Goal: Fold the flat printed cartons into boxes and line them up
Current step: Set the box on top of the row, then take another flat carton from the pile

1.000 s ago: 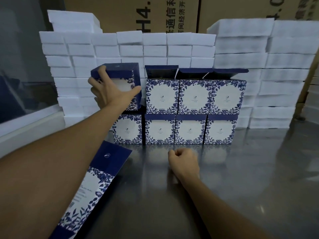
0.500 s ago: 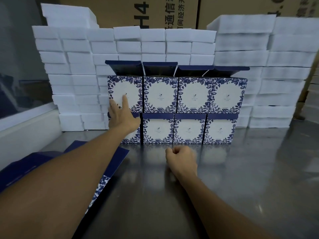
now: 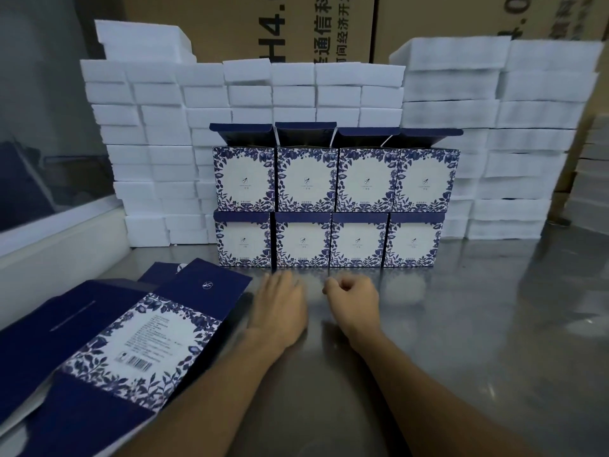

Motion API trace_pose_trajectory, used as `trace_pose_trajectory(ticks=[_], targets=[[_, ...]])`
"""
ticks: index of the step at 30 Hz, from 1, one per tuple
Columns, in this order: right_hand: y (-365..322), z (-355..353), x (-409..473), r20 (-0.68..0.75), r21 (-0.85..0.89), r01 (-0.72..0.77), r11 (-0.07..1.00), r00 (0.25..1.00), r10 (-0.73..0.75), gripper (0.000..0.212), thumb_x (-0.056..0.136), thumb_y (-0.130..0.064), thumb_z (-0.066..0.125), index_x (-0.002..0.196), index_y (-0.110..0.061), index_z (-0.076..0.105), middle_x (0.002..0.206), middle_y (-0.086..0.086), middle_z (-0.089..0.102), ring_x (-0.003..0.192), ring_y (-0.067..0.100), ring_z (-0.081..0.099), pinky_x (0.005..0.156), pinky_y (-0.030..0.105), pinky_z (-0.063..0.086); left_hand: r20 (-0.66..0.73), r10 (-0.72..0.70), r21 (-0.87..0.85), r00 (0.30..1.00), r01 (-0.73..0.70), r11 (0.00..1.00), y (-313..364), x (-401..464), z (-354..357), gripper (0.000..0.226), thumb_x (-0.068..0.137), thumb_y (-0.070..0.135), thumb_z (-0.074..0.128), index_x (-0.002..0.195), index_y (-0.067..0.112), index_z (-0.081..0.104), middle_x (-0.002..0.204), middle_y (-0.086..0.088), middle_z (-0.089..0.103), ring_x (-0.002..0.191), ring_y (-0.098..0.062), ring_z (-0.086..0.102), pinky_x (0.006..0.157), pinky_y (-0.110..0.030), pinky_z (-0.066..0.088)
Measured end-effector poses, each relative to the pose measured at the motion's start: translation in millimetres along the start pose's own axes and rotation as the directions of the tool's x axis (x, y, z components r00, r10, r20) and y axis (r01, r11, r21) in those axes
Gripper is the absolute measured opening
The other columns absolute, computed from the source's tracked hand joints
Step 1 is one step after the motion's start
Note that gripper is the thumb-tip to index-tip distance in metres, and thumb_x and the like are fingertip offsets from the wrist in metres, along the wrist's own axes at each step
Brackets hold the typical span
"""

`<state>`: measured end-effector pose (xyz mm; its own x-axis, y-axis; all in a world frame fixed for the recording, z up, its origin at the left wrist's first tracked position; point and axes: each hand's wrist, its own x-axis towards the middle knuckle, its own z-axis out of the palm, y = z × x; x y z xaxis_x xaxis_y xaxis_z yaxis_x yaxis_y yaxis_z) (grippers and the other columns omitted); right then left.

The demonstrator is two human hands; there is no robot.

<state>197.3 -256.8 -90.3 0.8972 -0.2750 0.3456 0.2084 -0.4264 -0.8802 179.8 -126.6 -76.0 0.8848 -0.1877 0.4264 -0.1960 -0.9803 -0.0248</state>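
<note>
Left hand (image 3: 280, 311) flat, empty, beside flat cartons (image 3: 141, 338); right hand (image 3: 354, 303) fisted, empty; boxes (image 3: 329, 209) beyond.

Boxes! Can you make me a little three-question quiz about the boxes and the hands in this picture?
1. Count: how many folded boxes stand against the white foam blocks?
2. True or false: the right hand is holding a flat carton.
3. Pick one: the flat cartons lie (a) to the left of the left hand, (b) on top of the boxes, (c) behind the foam blocks.

Key
1. Eight: four on the metal table, four stacked on top with their lids up.
2. False: it is a loose fist on the table, holding nothing.
3. (a)
</note>
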Motion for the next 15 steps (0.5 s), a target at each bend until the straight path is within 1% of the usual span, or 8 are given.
trace_pose_trajectory(ticks=[2, 4, 7, 11, 15], targets=[[-2, -6, -10, 0.007, 0.001, 0.009, 1.000, 1.000, -0.009, 0.034, 0.088, -0.019, 0.061, 0.065, 0.006, 0.055, 0.052, 0.003, 0.044, 0.050, 0.012, 0.037, 0.051, 0.028, 0.035, -0.032, 0.019, 0.012, 0.999, -0.019, 1.000, 11, -14, 0, 0.024, 0.099, 0.024, 0.040, 0.117, 0.019, 0.055, 0.120, -0.005, 0.054, 0.114, -0.025, 0.047, 0.103, -0.035, 0.031], [-3, -12, -19, 0.003, -0.011, 0.011, 1.000, 1.000, -0.011, 0.035, 0.088, -0.020, 0.061, 0.063, 0.004, 0.056, 0.050, 0.002, 0.044, 0.049, 0.011, 0.038, 0.050, 0.026, 0.037, -0.057, 0.018, 0.053, 0.998, -0.015, 0.999, 18, -27, -3, 0.024, 0.100, 0.024, 0.038, 0.115, 0.021, 0.055, 0.117, -0.003, 0.057, 0.112, -0.024, 0.049, 0.109, -0.035, 0.026], [-3, -23, -35, -0.002, -0.032, -0.001, 0.999, 1.000, 0.000, 0.037, 0.086, -0.022, 0.061, 0.059, 0.001, 0.051, 0.049, 0.000, 0.038, 0.051, 0.014, 0.035, 0.051, 0.028, 0.035, -0.069, 0.013, 0.095, 0.998, -0.007, 0.995, 20, -47, -10, 0.027, 0.099, 0.029, 0.036, 0.112, 0.022, 0.059, 0.112, -0.001, 0.061, 0.110, -0.023, 0.052, 0.113, -0.037, 0.022], [-7, -38, -53, -0.011, 0.016, -0.013, 1.000, 1.000, 0.014, 0.035, 0.086, -0.021, 0.061, 0.066, 0.007, 0.057, 0.052, 0.002, 0.037, 0.051, 0.014, 0.034, 0.051, 0.028, 0.033, -0.088, -0.060, 0.095, 0.994, 0.069, 0.993, 16, -70, -22, 0.036, 0.098, 0.034, 0.036, 0.113, 0.019, 0.065, 0.112, -0.004, 0.065, 0.109, -0.024, 0.057, 0.115, -0.040, 0.024], [-10, -52, -68, -0.017, 0.089, -0.028, 0.996, 0.999, 0.030, 0.031, 0.087, -0.018, 0.062, 0.072, 0.009, 0.062, 0.054, 0.005, 0.036, 0.053, 0.015, 0.033, 0.052, 0.029, 0.030, -0.092, -0.137, 0.153, 0.986, 0.150, 0.977, 8, -89, -33, 0.037, 0.095, 0.034, 0.042, 0.112, 0.013, 0.067, 0.114, -0.010, 0.065, 0.108, -0.031, 0.057, 0.116, -0.049, 0.022]])
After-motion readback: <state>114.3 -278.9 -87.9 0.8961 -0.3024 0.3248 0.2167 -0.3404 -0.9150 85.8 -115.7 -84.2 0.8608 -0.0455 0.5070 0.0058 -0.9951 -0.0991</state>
